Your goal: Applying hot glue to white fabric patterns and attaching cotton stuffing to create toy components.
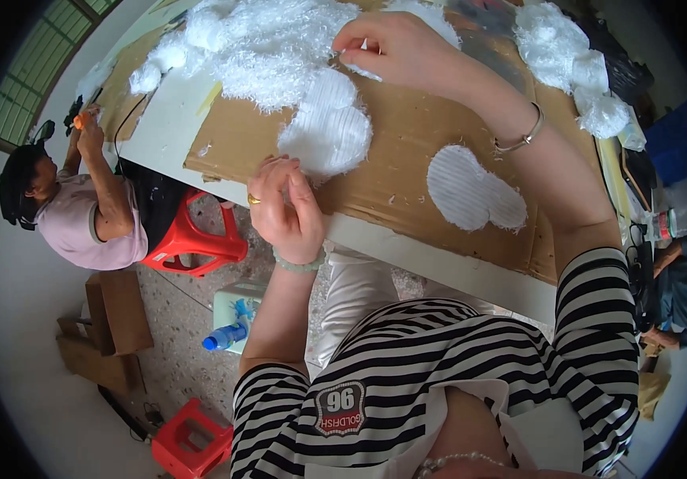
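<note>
White ribbed pieces [327, 124], 2, lay near the front edge of the cardboard [403, 132]; a red stool [192, 233] stood beside the table [439, 263]. Left hand [289, 211], half open, was near 1; right hand [403, 49] nearly pinched, grip unclear.

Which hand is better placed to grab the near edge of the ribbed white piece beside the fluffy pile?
Probably your left hand: it is close to that edge of the ribbed white piece. Your right hand is past the far end, by the fluffy pile.
</note>
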